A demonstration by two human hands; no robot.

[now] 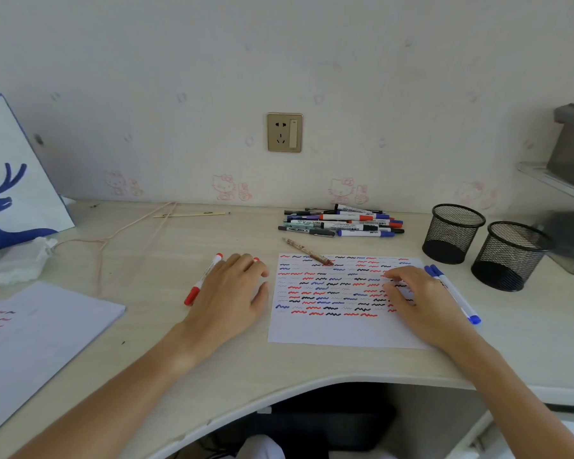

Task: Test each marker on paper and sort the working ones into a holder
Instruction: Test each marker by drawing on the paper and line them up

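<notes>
Your left hand (232,289) flat on desk (212,366) w/ fingers relaxed over red markers (202,279) mid-frame, right hand (415,299) fingers loosely curled on scribbled paper (338,329), holding nothing.

hands (229,293) flat, scribbled paper (328,329), marker pile (342,223)

My paper (345,329) white, red-blue-black squiggles; mesh cups (453,233) black; my desk (179,246) pale wood; bag (17,180) white, blue deer.
</notes>
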